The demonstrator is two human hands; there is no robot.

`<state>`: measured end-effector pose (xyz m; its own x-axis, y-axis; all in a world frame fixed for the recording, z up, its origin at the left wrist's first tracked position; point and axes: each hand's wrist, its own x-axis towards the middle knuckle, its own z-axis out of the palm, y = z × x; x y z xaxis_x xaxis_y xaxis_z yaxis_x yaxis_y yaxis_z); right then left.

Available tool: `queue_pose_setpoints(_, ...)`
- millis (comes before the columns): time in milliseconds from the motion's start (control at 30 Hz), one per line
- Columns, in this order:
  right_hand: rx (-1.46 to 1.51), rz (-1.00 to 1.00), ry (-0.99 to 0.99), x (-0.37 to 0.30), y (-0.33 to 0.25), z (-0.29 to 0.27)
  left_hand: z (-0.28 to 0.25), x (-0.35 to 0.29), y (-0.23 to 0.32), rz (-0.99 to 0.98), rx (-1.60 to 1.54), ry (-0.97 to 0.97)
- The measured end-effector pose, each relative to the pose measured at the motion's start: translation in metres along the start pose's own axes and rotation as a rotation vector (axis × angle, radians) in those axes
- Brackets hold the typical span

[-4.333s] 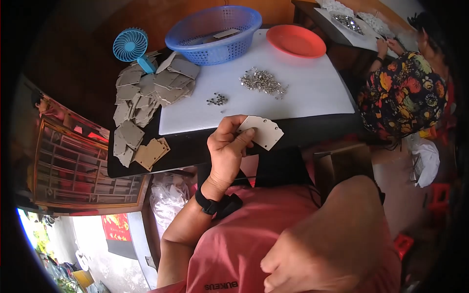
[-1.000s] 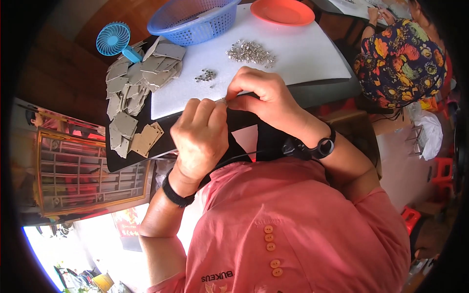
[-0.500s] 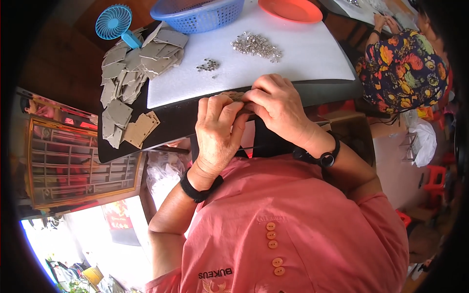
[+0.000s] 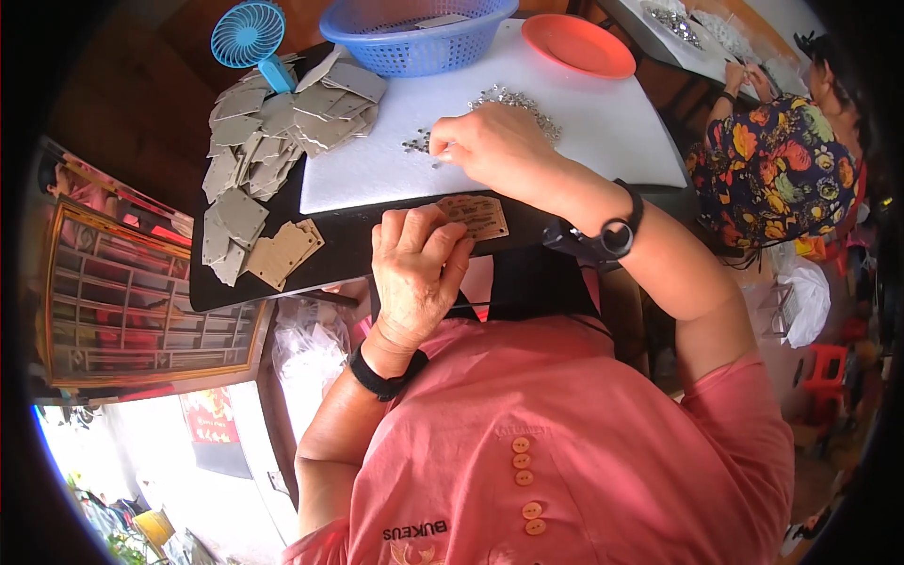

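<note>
- Gripping a brown card [image 4: 487, 218] by its left end, the left hand [image 4: 417, 264] is closed around it near the counter's [image 4: 212, 290] edge; the card's free end sticks out to that hand's right.
- Beyond the card, the right hand [image 4: 494, 141] reaches over the white sheet [image 4: 344, 195], fingers curled together beside the small pile of metal bits [image 4: 414, 143]. Whether its fingertips hold a bit cannot be told.
- Behind the right hand lies the bigger pile of metal bits [image 4: 527, 100]; left of both hands sit loose brown cards [image 4: 281, 254] and a heap of grey cards [image 4: 330, 108].
- A loose pinch could drop a bit or scatter the small pile, since the pieces are tiny and crowded.
- The right wrist or forearm could knock the card if it dips, and a slack left grip could let the card slip.
- Half a second earlier, both hands met at the card; now the right hand is away at the bits and the card's printed side shows.
</note>
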<state>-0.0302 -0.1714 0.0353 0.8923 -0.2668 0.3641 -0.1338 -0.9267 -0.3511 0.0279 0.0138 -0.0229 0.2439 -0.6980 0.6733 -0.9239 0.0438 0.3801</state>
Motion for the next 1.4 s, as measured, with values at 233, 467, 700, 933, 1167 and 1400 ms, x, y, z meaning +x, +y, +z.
queue_pose_setpoints(233,-0.093,-0.025,-0.116,0.013,0.004,0.021,0.003,-0.005,-0.001,0.035,0.057,0.017)
queue_pose_setpoints(467,-0.156,-0.121,-0.141,0.012,0.005,0.023,0.006,-0.008,-0.005,0.063,0.081,0.035)
queue_pose_setpoints(700,-0.103,-0.038,-0.181,-0.009,0.004,-0.001,0.006,-0.009,-0.005,0.068,0.078,0.029)
queue_pose_setpoints(933,0.419,0.450,-0.340,-0.064,0.005,-0.031,0.005,-0.006,-0.002,0.061,0.063,0.013)
queue_pose_setpoints(1167,0.551,0.497,-0.321,-0.066,0.009,-0.026,0.006,-0.004,-0.001,0.046,0.061,0.006)
queue_pose_setpoints(1400,0.554,0.557,-0.409,-0.058,0.011,-0.026,0.006,-0.006,-0.001,0.055,0.069,-0.018)
